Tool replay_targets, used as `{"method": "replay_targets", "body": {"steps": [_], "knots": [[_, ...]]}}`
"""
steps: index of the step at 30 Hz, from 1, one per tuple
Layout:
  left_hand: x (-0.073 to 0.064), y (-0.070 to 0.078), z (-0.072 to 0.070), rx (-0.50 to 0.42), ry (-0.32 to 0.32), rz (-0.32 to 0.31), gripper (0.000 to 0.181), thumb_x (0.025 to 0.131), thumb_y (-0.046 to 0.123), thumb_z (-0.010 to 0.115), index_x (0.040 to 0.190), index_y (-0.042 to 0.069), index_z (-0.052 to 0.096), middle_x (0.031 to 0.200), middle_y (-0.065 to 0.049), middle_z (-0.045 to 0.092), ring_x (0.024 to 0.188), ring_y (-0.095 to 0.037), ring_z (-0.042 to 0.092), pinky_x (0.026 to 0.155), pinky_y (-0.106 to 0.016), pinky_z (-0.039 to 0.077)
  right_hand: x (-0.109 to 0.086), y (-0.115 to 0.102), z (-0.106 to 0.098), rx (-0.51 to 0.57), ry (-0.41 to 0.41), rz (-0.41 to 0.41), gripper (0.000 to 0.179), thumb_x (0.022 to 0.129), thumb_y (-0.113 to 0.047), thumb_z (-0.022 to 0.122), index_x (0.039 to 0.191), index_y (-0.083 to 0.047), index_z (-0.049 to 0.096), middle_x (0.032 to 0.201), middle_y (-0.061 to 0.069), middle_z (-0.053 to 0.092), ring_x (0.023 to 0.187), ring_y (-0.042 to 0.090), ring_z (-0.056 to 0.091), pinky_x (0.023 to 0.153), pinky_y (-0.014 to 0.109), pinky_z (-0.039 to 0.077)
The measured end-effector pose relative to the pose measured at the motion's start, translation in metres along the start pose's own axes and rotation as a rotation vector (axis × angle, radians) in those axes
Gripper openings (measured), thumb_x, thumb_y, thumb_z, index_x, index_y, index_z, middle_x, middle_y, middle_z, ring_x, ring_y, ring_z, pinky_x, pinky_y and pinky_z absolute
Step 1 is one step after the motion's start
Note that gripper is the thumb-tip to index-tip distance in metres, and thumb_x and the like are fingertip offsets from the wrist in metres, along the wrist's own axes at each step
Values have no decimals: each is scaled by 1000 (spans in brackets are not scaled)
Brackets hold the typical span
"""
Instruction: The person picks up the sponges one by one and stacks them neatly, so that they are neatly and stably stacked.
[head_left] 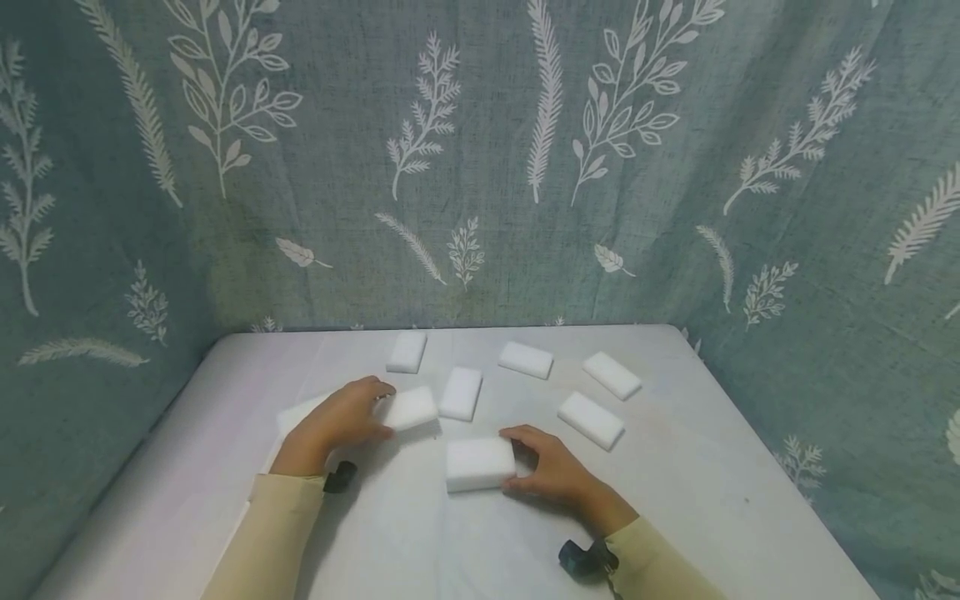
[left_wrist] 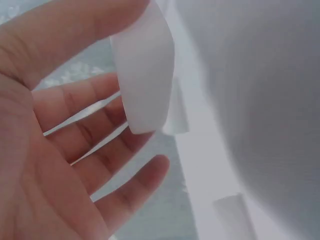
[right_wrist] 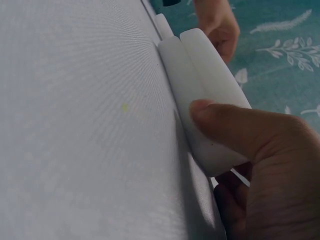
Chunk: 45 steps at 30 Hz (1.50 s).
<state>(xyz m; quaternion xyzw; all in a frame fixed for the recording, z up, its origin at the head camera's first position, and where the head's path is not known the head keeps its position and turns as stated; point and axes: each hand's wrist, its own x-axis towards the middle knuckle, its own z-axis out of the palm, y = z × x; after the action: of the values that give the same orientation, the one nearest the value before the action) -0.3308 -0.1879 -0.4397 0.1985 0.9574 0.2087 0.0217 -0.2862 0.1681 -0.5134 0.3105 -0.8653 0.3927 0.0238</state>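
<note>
Head: loose blocks (head_left: 590,421) beyond right hand (head_left: 553,468).

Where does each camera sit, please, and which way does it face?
Head: on the head, facing forward and down at the table; left hand, right hand and sleeves show.
Left wrist: on it, facing the white block the left hand pinches; palm and fingers show.
Right wrist: on it, facing white blocks; right thumb, fingers and the left hand show.
Head and right wrist share both hands.

Block (head_left: 414,408) in left hand (head_left: 347,415), left of 2 stacked blocks (head_left: 478,463)
</note>
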Motion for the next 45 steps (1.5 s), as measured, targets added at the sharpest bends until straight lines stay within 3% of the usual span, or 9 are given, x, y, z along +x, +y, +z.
{"method": "replay_targets", "body": {"steps": [5, 10, 16, 20, 24, 35, 45], "knots": [[0, 11, -4, -10, 25, 133, 65, 68, 25, 89, 123, 2, 63, 119, -10, 61, 111, -29, 56, 95, -46, 44, 0, -1, 1, -5, 20, 4, 72, 68, -27, 89, 131, -11, 58, 128, -1, 60, 121, 19, 53, 103, 39, 40], [1, 29, -2, -26, 28, 184, 63, 68, 27, 88, 122, 4, 65, 117, -6, 62, 108, -25, 58, 93, -44, 45, 0, 3, 3, 6, 56, 9, 73, 66, -22, 90, 131, -10, 58, 124, -5, 61, 114, 15, 56, 99, 39, 44], [-2, 45, 5, -35, 8, 146, 62, 69, 29, 88, 123, 9, 65, 116, 0, 61, 105, -20, 58, 93, -42, 46, 0, 3, 4, 16, 33, 41, 74, 66, -20, 90, 132, -13, 58, 127, -4, 59, 119, 16, 53, 102, 41, 42], [-3, 53, 9, -32, -12, 132, 61, 69, 29, 88, 123, 11, 66, 115, 3, 60, 106, -18, 57, 94, -41, 46, -1, 3, 3, 12, 10, 46, 75, 69, -31, 88, 135, -14, 56, 131, -4, 57, 123, 17, 51, 105, 42, 38], [-3, 62, 11, -14, -17, 155, 60, 68, 30, 88, 122, 13, 67, 113, 5, 60, 104, -16, 57, 93, -39, 46, 0, 5, 2, 45, 30, 10, 75, 72, -40, 85, 134, -11, 56, 130, -3, 58, 119, 17, 54, 103, 41, 40], [1, 74, 25, 18, 24, 273, 58, 68, 37, 86, 118, 16, 68, 107, 11, 59, 92, -9, 56, 84, -32, 49, 0, 4, 1, 87, 48, -2, 67, 73, -35, 85, 130, -11, 59, 125, -1, 61, 113, 17, 58, 98, 38, 45], [2, 83, 34, 44, 3, 280, 55, 69, 39, 85, 117, 18, 68, 106, 10, 59, 88, -8, 56, 81, -32, 50, -1, 2, 0, 183, 39, 49, 70, 75, -32, 84, 135, -11, 55, 131, -1, 59, 113, 18, 59, 101, 41, 42]]}}
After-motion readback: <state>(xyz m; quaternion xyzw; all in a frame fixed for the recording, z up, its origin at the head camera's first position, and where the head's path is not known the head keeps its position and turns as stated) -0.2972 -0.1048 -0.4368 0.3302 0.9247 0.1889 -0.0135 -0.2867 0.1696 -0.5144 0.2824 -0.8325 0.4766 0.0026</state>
